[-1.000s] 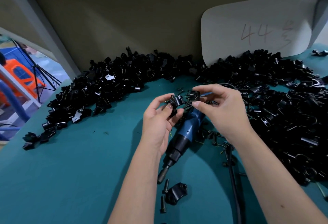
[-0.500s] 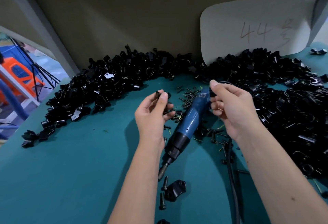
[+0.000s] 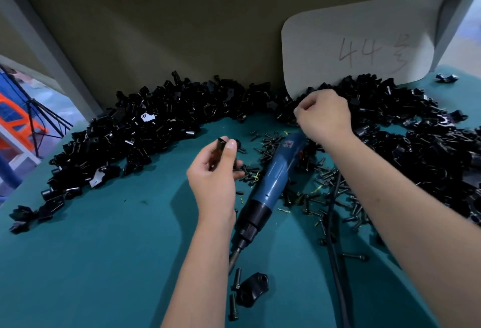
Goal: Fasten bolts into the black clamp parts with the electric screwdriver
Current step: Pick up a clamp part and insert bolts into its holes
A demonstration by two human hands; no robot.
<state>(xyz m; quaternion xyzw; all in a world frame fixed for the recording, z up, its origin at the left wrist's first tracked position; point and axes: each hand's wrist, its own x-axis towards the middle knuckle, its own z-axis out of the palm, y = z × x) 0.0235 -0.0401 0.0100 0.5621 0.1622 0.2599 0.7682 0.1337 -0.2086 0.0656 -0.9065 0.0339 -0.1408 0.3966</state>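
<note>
Left hand pinches clamp part; screwdriver between hands.

A teal-covered table stands against a drab olive-brown wall, where a white rounded card marked "44" in pencil leans. A grey post slants at left; beyond it, daylight falls on an orange chair and a dark tripod.
</note>
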